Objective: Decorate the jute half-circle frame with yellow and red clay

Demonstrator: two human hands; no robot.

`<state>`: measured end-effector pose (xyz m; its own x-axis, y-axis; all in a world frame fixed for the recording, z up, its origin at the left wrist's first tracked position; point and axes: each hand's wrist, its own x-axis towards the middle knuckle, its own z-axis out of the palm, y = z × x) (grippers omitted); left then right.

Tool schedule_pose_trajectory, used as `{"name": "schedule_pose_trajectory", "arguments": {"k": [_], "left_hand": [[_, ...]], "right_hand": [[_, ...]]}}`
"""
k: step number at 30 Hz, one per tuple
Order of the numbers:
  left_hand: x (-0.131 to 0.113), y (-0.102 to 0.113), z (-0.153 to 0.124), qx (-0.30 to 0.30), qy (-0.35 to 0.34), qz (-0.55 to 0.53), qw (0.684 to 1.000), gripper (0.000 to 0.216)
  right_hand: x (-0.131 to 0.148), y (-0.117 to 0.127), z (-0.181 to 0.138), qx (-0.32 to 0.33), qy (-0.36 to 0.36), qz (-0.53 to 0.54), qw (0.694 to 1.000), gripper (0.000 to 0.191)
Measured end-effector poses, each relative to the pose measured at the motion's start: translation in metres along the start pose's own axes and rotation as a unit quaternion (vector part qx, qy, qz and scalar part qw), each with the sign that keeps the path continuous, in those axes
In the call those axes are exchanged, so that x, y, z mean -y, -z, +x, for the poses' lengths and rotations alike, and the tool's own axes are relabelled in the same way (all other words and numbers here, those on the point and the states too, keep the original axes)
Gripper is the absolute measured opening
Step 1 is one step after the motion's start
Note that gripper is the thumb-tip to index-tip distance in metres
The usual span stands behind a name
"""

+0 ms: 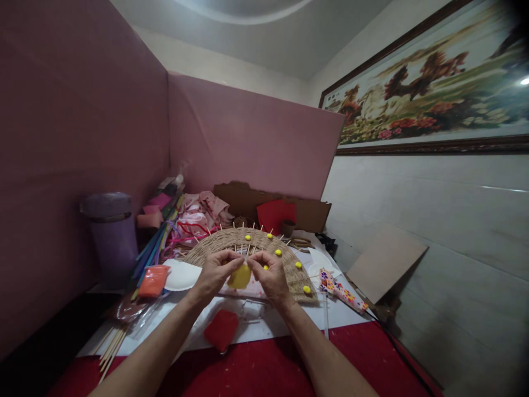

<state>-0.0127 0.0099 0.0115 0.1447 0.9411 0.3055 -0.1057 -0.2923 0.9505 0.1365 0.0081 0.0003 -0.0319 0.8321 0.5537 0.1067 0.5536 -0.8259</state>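
My left hand (218,271) is closed in a pinch at the upper edge of a soft yellow packet (239,277), which looks like modelling clay. Fingertips of my right hand (270,274) pinch at its upper right corner; exactly what lies between them is too small to see. Behind both hands stands a half-round woven straw piece (295,281) with thin sticks poking out along its curved rim. Several yellow balls (298,265) dot its surface, and my hands cover part of its lower middle.
A red packet (222,328) lies near the table's front, an orange packet (154,280) to the left. Loose sticks (112,348) overhang the front left. Pliers (301,242) and a flower-patterned glue gun (341,290) lie right. A purple bin (113,242) stands far left.
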Motion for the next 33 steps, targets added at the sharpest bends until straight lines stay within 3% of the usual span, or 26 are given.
{"name": "schedule_pose_trajectory", "arguments": {"k": [15, 24, 29, 33], "left_hand": [[0.0016, -0.0009, -0.0013, 0.011, -0.003, 0.016, 1.0, 0.027], [0.0052, 0.0004, 0.0011, 0.016, 0.008, 0.007, 1.0, 0.03], [0.0035, 0.0046, 0.0027, -0.013, 0.0, 0.005, 1.0, 0.028], [0.0023, 0.006, 0.0025, -0.014, -0.003, 0.014, 1.0, 0.025]], "right_hand": [[0.0003, -0.0001, -0.0012, -0.006, 0.013, -0.032, 0.999, 0.021], [-0.0016, -0.0019, -0.0008, -0.006, 0.026, -0.051, 0.998, 0.015], [-0.0006, -0.0003, -0.0002, -0.034, 0.018, -0.049, 0.998, 0.016], [-0.0041, 0.0001, 0.0008, -0.016, 0.005, -0.041, 0.999, 0.014]]}}
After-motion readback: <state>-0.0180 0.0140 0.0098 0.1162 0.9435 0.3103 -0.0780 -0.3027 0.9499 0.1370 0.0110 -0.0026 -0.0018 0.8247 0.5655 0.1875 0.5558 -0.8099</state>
